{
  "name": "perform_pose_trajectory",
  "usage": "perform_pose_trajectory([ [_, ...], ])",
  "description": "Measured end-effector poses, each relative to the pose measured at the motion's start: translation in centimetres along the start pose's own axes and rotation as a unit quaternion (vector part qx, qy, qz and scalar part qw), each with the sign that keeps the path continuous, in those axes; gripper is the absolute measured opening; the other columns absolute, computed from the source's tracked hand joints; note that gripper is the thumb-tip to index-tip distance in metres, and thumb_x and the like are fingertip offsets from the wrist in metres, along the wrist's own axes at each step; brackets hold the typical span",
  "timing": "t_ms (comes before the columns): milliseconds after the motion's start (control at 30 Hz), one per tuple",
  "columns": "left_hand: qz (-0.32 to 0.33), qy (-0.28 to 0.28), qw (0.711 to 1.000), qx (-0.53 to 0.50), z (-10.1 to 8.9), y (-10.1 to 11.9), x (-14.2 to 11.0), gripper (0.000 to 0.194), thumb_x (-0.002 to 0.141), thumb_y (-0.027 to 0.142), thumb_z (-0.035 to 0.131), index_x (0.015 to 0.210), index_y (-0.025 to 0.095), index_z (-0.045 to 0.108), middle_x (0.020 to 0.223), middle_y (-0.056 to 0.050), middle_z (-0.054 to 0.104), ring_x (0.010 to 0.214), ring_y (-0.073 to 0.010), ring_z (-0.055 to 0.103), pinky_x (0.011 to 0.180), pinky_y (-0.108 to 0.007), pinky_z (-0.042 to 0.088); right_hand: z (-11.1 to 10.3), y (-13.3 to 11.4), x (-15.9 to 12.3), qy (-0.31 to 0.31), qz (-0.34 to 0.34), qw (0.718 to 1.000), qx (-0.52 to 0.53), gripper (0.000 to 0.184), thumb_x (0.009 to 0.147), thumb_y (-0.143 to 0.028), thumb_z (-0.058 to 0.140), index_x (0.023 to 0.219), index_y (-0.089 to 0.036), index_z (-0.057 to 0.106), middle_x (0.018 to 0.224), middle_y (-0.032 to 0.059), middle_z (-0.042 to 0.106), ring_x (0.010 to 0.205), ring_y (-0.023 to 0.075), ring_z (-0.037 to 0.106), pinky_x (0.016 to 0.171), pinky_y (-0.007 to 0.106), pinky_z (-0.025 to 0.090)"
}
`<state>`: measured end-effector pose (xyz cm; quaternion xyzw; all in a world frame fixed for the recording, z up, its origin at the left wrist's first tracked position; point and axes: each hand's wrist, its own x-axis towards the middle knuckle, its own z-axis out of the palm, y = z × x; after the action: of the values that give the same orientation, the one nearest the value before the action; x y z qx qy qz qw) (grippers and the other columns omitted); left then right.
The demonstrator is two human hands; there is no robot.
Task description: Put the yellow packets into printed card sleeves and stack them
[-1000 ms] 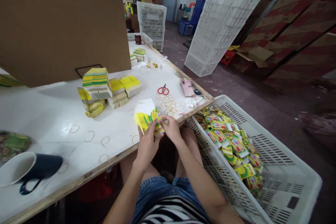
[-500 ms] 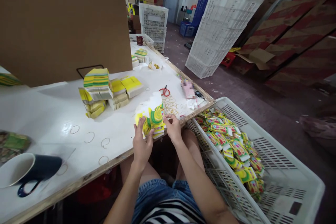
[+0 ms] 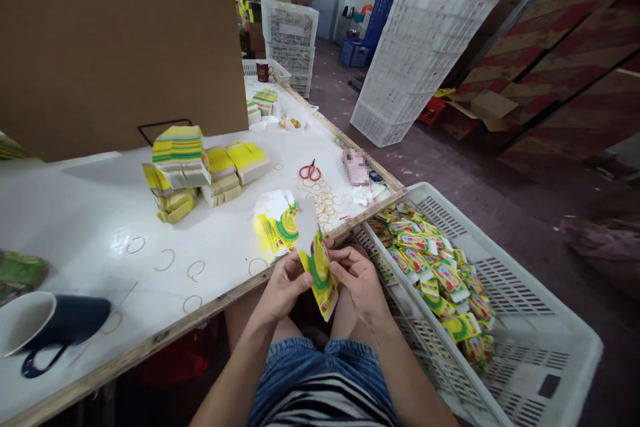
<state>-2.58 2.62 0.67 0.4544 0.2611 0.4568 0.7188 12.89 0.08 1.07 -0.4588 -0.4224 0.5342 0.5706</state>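
Observation:
A yellow-and-green printed card packet hangs upright over my lap, just off the table edge. My left hand pinches its left side between thumb and fingers. On the other side, my right hand grips it with thumb and fingertips. Whether the packet is folded or opened up is hard to make out. Behind my left hand, a fanned pile of similar flat packets lies on the white table.
Bundled packets stand further back. Rubber bands and red-handled scissors lie beyond the pile. A dark mug stands at left. At right, a white crate holds many packets. A brown board rises behind.
Both hands have come away from the pile toward my body, bringing one packet out over my lap. The left hand no longer rests against the pile. The view has shifted slightly.

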Motion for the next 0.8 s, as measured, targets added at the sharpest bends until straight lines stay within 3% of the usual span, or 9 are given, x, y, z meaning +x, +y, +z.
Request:
perform_pose_trajectory([
  [67, 0.001, 0.007, 1.000, -0.013, 0.6, -0.4, 0.1, 0.052, 0.066, 0.051, 0.078, 0.103, 0.016, 0.070, 0.098, -0.012, 0.075, 0.097, -0.0284, 0.069, 0.081, -0.036, 0.055, -0.4, -0.3, -0.7, 0.004, -0.002, 1.000, -0.018, 0.027, 0.073, -0.039, 0.077, 0.090, -0.019, 0.069, 0.087, 0.0052, 0.073, 0.082, 0.0205, 0.068, 0.075, 0.032, 0.055],
  [167, 0.006, 0.077, 0.997, -0.016, 1.4, -1.0, 0.3, 0.047, 0.067, 0.048, 0.079, 0.098, 0.015, 0.068, 0.090, -0.009, 0.075, 0.089, -0.0249, 0.070, 0.078, -0.034, 0.055, -0.4, -0.6, -1.7, 0.024, 0.009, 0.999, -0.043, 0.026, 0.073, -0.038, 0.077, 0.086, -0.018, 0.069, 0.079, 0.0038, 0.072, 0.072, 0.0188, 0.066, 0.067, 0.030, 0.054],
  [267, 0.008, 0.132, 0.991, 0.018, 2.0, -1.2, 0.3, 0.047, 0.069, 0.048, 0.076, 0.102, 0.016, 0.063, 0.096, -0.008, 0.075, 0.089, -0.0224, 0.070, 0.078, -0.031, 0.055, 0.0, -0.6, -2.2, 0.069, 0.003, 0.996, -0.062, 0.024, 0.076, -0.040, 0.073, 0.080, -0.017, 0.066, 0.071, 0.0017, 0.069, 0.063, 0.0164, 0.063, 0.060, 0.027, 0.053],
  [367, 0.005, 0.117, 0.992, 0.050, 2.5, -0.9, 0.0, 0.050, 0.074, 0.041, 0.074, 0.114, 0.018, 0.055, 0.109, -0.010, 0.072, 0.096, -0.0224, 0.069, 0.080, -0.031, 0.055, 0.0, -0.4, -2.2, 0.096, -0.009, 0.991, -0.089, 0.025, 0.078, -0.041, 0.071, 0.081, -0.017, 0.063, 0.072, 0.0022, 0.068, 0.063, 0.0164, 0.062, 0.059, 0.027, 0.052],
  [533, -0.011, 0.091, 0.992, 0.087, 2.8, -0.3, -0.5, 0.049, 0.074, 0.033, 0.073, 0.118, 0.016, 0.057, 0.116, -0.013, 0.069, 0.100, -0.0253, 0.068, 0.086, -0.035, 0.054, -0.8, 0.0, -2.1, 0.068, -0.034, 0.987, -0.145, 0.024, 0.083, -0.039, 0.065, 0.096, -0.019, 0.061, 0.086, 0.0051, 0.068, 0.070, 0.0176, 0.063, 0.062, 0.028, 0.052],
  [667, -0.005, 0.083, 0.987, 0.137, 2.9, -0.4, -0.5, 0.048, 0.078, 0.031, 0.069, 0.122, 0.016, 0.057, 0.116, -0.013, 0.070, 0.102, -0.0260, 0.067, 0.091, -0.038, 0.052, -1.3, -0.6, -2.0, 0.067, -0.128, 0.945, -0.293, 0.032, 0.087, -0.033, 0.061, 0.117, -0.024, 0.060, 0.105, 0.0067, 0.064, 0.079, 0.0182, 0.061, 0.068, 0.029, 0.052],
  [800, 0.020, 0.063, 0.960, 0.274, 3.1, -0.6, -0.5, 0.044, 0.084, 0.023, 0.060, 0.127, 0.020, 0.056, 0.119, -0.011, 0.069, 0.110, -0.0263, 0.063, 0.097, -0.039, 0.048, -1.4, -1.4, -1.5, -0.006, -0.144, 0.923, -0.357, 0.015, 0.090, -0.030, 0.056, 0.095, -0.026, 0.070, 0.105, 0.0060, 0.061, 0.095, 0.0213, 0.061, 0.081, 0.031, 0.051],
])
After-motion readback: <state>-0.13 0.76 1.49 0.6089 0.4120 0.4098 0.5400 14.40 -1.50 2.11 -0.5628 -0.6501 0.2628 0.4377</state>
